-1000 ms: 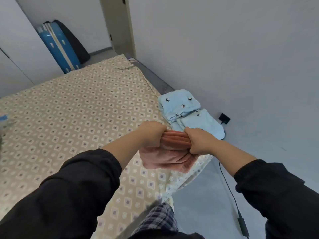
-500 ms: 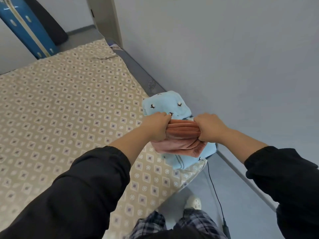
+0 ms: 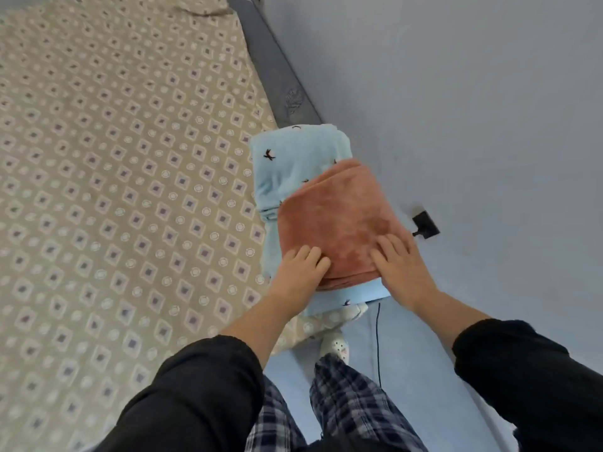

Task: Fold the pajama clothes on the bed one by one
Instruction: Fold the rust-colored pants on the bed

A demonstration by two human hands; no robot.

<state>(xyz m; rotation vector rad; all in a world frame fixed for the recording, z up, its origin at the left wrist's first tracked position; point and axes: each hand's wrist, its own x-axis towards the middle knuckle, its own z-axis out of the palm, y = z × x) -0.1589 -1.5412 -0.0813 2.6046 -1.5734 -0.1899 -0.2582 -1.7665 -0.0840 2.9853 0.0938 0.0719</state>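
Observation:
A folded terracotta-pink pajama piece point(image 3: 336, 220) lies on top of a folded light-blue pajama stack with small bird prints point(image 3: 290, 158) at the bed's right edge. My left hand point(image 3: 301, 269) rests on the pink piece's near left corner, fingers bent over its edge. My right hand point(image 3: 399, 262) lies flat on its near right corner with fingers straight. The blue stack sticks out beyond and below the pink piece.
The bed point(image 3: 114, 190) with a beige diamond-patterned sheet spreads to the left. A grey bed frame edge point(image 3: 277, 70) runs along the blue-grey wall. A black wall socket point(image 3: 425, 224) with a cable point(image 3: 378, 340) sits to the right. My plaid trouser legs and a slipper point(image 3: 336, 345) are below.
The pink piece was held bunched between both hands in the air; it now lies flat on the blue stack, and both hands have let go and rest on top of it.

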